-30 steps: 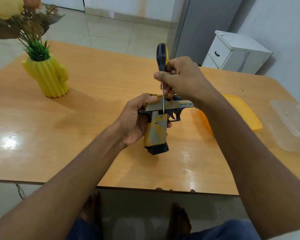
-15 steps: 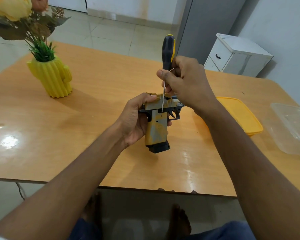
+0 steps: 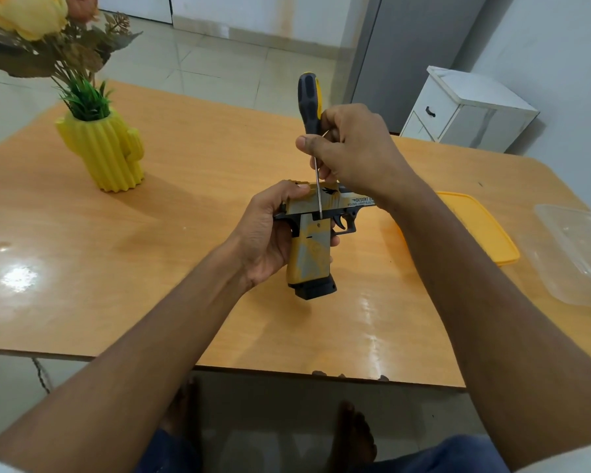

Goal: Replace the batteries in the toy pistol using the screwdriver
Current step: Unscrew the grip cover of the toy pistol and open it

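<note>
A yellow and grey toy pistol (image 3: pixel 310 250) lies on its side over the wooden table (image 3: pixel 185 216), its black magazine base pointing towards me. My left hand (image 3: pixel 270 233) grips it around the rear of the slide and the grip. My right hand (image 3: pixel 352 148) holds a screwdriver (image 3: pixel 309 100) with a black and yellow handle, standing nearly upright. Its thin metal shaft runs down to the pistol's side, with the tip at the top of the grip. My right wrist hides the barrel's front part.
A yellow cactus-shaped vase (image 3: pixel 106 151) with flowers stands at the table's far left. A yellow lid (image 3: pixel 481 227) and a clear plastic container (image 3: pixel 577 254) lie at the right. A white cabinet (image 3: pixel 468 110) stands beyond the table.
The screwdriver's handle has risen slightly and its tip has settled at the top of the grip. The pistol stays held in my left hand.
</note>
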